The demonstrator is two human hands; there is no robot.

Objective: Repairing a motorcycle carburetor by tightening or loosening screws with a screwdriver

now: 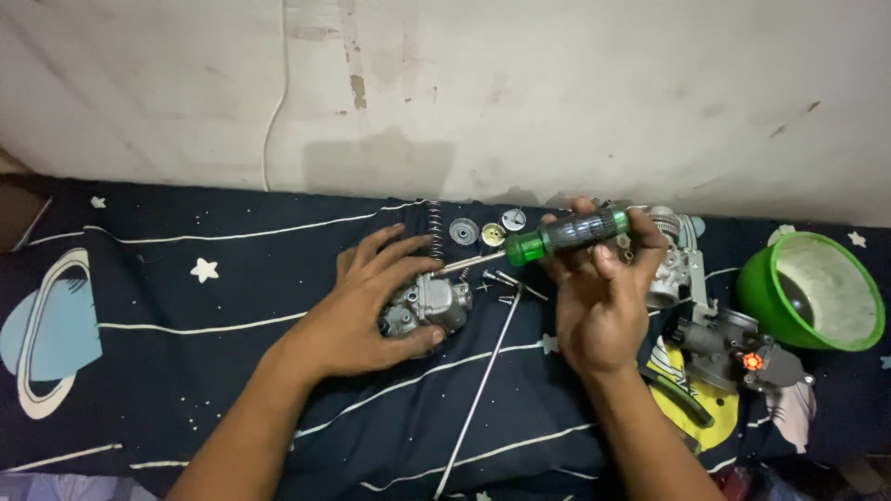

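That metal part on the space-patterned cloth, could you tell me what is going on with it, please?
A person's left hand grips a small grey carburetor body on the dark cloth. The right hand holds a green-handled screwdriver, its shaft angled down to the part. A long metal rod, a spring and small round discs lie close by; a green bowl sits at the right.

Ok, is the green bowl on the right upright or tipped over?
Tipped. The green bowl lies on its side on the dark space-print sheet, its open mouth facing the camera so the pale inside shows. No contents visible.
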